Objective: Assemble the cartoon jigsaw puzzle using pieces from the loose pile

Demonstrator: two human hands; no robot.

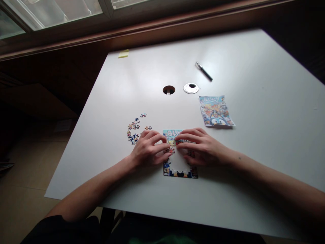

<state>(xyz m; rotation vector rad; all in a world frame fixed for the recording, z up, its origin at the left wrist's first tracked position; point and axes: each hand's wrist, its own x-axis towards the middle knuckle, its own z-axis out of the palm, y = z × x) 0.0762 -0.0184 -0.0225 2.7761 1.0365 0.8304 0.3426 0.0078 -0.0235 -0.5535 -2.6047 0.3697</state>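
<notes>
A partly assembled jigsaw puzzle (180,174) lies in front of me, its border joined around a bare white middle. My left hand (151,148) rests at its left side, fingers bent and apart, the tips touching pieces near the inner left edge. From the right, my right hand (204,147) reaches over the upper right part with spread, curved fingers, the tips on the puzzle. No piece shows lifted in either hand, though the fingers cover part of the border. Loose puzzle pieces (133,126) lie scattered left of the puzzle, a few partly behind my left hand.
A creased picture sheet (217,111) lies right of the puzzle. Farther back are a black pen (203,71), a round metal cover (191,88) and a cable hole (169,89) in the white table (122,91). A yellow sticky note (123,53) sits at the far left corner.
</notes>
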